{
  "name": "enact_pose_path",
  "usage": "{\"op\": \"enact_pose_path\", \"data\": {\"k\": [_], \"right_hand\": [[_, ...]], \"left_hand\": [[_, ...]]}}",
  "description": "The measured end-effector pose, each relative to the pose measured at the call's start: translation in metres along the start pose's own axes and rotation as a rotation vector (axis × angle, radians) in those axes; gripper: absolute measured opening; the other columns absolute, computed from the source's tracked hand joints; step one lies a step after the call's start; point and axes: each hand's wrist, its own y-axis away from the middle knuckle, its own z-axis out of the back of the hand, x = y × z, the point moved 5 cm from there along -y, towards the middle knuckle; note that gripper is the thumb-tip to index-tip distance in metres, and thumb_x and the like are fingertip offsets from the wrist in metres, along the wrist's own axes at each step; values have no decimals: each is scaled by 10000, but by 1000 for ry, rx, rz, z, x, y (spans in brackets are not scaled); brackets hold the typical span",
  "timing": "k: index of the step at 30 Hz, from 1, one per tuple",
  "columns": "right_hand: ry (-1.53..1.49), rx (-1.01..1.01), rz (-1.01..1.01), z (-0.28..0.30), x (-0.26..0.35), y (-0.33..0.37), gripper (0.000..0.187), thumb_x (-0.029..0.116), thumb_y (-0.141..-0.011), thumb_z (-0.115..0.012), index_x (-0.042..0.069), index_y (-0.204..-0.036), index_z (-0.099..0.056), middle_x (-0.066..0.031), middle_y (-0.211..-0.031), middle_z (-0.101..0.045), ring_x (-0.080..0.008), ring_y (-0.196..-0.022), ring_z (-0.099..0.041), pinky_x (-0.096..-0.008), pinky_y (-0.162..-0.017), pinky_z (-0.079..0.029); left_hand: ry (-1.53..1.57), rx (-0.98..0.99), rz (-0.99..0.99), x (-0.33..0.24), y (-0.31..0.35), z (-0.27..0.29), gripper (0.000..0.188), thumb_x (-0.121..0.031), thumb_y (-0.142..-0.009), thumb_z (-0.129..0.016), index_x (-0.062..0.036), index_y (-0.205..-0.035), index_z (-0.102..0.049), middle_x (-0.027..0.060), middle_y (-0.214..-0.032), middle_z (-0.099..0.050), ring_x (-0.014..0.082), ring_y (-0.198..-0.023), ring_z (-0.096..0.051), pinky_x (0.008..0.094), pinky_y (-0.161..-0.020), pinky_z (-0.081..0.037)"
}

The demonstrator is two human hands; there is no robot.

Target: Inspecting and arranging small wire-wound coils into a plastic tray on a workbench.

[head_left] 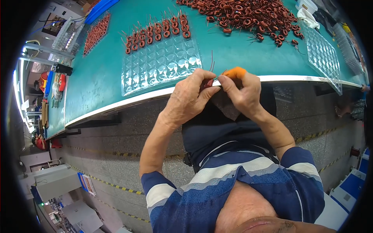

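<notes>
My left hand [190, 93] pinches a small ring coil [208, 83] wound with dark red wire, just over the table's front edge. Two thin wire leads [212, 62] stick up from behind its fingers. Close beside it, my right hand [243, 90] has thumb and index finger pressed together, the index finger wearing an orange finger cover [235, 72]. What lies between those right fingertips is mostly hidden. Beyond my left hand lies a clear plastic tray [155, 77] with round pockets; red coils [157, 33] with upright leads fill its far rows.
A big heap of loose coils [248, 15] covers the far right of the green table [97, 83]. Another filled tray [96, 34] sits far left, near a blue bin [99, 11]. At right, a clear tray [322, 54] overhangs the front edge, by a white cloth [308, 18].
</notes>
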Motion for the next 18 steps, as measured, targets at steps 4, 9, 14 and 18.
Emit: {"op": "enact_pose_path", "data": {"k": [4,9,14,18], "right_hand": [[-89,-163,152,2,10,7,187,155,-891,-658,-25,-845,-646,-26,-630,-631,-47,-507,-535,-205,-443,-406],[-493,70,-280,-10,-15,-5,175,137,-903,-633,-19,-830,-602,-33,-617,-621,-85,-488,-576,-200,-411,-427],[-595,79,-355,-24,-27,-12,266,154,-887,-674,-23,-1070,-598,-69,-822,-644,-109,-635,-617,-221,-536,-493],[-749,226,-361,-34,-27,-10,360,155,-874,-694,-10,-1168,-567,-74,-931,-627,-111,-704,-610,-232,-632,-509]], "left_hand": [[406,-41,207,10,9,-25,253,-147,-914,-635,1,-1075,-509,75,-802,-581,154,-691,-590,280,-618,-486],[1066,-321,79,14,13,-42,249,-172,-999,-468,0,-1173,-422,109,-842,-562,152,-662,-541,257,-611,-459],[817,-411,221,21,18,-36,382,-237,-1000,-470,8,-1284,-395,57,-812,-556,102,-656,-522,196,-576,-392],[756,-352,295,25,20,-32,314,-232,-1001,-481,9,-1202,-481,39,-842,-570,82,-682,-531,189,-580,-393]]}}
